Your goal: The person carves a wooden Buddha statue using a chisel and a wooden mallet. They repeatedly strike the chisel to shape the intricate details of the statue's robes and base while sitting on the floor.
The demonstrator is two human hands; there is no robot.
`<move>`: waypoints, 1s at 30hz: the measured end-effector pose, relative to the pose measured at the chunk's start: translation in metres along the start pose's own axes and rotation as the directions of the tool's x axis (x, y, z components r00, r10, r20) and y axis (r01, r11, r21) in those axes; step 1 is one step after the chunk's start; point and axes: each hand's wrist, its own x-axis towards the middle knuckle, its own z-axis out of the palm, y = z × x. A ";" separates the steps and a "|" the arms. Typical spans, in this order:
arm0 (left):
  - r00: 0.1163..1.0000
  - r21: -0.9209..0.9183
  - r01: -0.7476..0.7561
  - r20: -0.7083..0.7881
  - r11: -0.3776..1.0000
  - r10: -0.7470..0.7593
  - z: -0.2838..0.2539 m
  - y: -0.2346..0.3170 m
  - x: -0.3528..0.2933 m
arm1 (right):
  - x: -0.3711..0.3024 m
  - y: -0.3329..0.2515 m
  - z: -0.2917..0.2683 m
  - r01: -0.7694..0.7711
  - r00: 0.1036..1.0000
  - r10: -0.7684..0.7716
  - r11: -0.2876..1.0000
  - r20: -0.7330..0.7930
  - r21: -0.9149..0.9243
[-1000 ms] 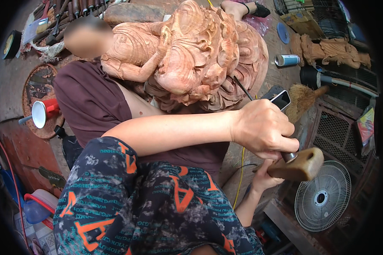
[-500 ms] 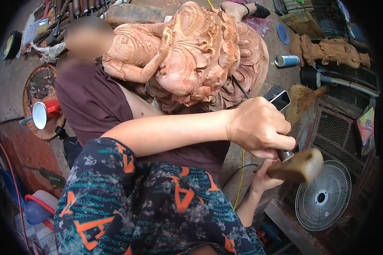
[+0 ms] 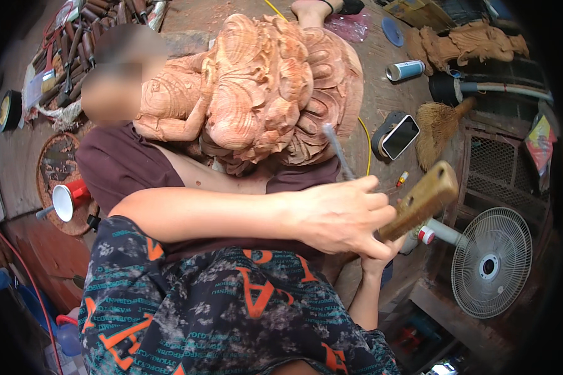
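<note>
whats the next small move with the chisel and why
Probably set the chisel firmly on the carving before striking: the left hand grips it, its blurred tip overlaps the carving with contact unclear, and the right hand holds the mallet.

The carved figure (image 3: 250, 94) is pinkish orange with fine curving grain lines; the mallet (image 3: 428, 192) is yellowish brown, the slim tool (image 3: 339, 149) grey. The printed garment (image 3: 213, 306) is black, blotched grey, with orange and teal lettering; the cup (image 3: 79, 192) red outside, white inside.
</note>
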 end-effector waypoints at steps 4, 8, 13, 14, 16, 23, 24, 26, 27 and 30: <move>0.983 0.032 -0.147 0.116 0.989 0.143 -0.009 -0.011 -0.023 | -0.012 -0.009 0.000 -0.180 0.983 0.175 0.968 0.048 0.172; 0.949 0.023 -0.279 0.162 0.960 0.271 -0.027 -0.019 -0.038 | -0.020 -0.006 -0.004 0.153 0.988 -0.156 0.976 -0.007 -0.156; 0.947 0.034 -0.262 0.200 0.964 0.250 -0.034 -0.023 -0.046 | -0.002 -0.020 -0.010 0.588 0.809 -0.564 0.771 0.165 -0.245; 0.969 0.053 -0.207 0.148 0.977 0.198 -0.032 -0.021 -0.045 | 0.001 -0.023 -0.012 0.643 0.766 -0.615 0.717 0.190 -0.269; 0.989 0.040 -0.096 0.112 0.995 0.091 -0.033 -0.016 -0.046 | 0.006 -0.032 -0.014 0.712 0.699 -0.676 0.626 0.234 -0.318; 0.936 0.011 -0.246 0.262 0.969 0.235 -0.044 -0.027 -0.061 | 0.018 -0.041 -0.020 0.835 0.535 -0.766 0.414 0.357 -0.362; 0.931 0.012 -0.257 0.272 0.966 0.244 -0.045 -0.028 -0.062 | 0.020 -0.041 -0.019 0.848 0.511 -0.781 0.390 0.359 -0.358; 0.927 0.020 -0.271 0.274 0.962 0.255 -0.046 -0.029 -0.062 | 0.022 -0.041 -0.019 0.862 0.474 -0.792 0.330 0.384 -0.385; 0.929 0.026 -0.274 0.267 0.961 0.258 -0.044 -0.029 -0.064 | 0.023 -0.041 -0.019 0.862 0.463 -0.788 0.293 0.406 -0.414; 0.935 0.049 -0.273 0.249 0.961 0.253 -0.039 -0.029 -0.067 | 0.023 -0.038 -0.022 0.845 0.481 -0.755 0.264 0.446 -0.465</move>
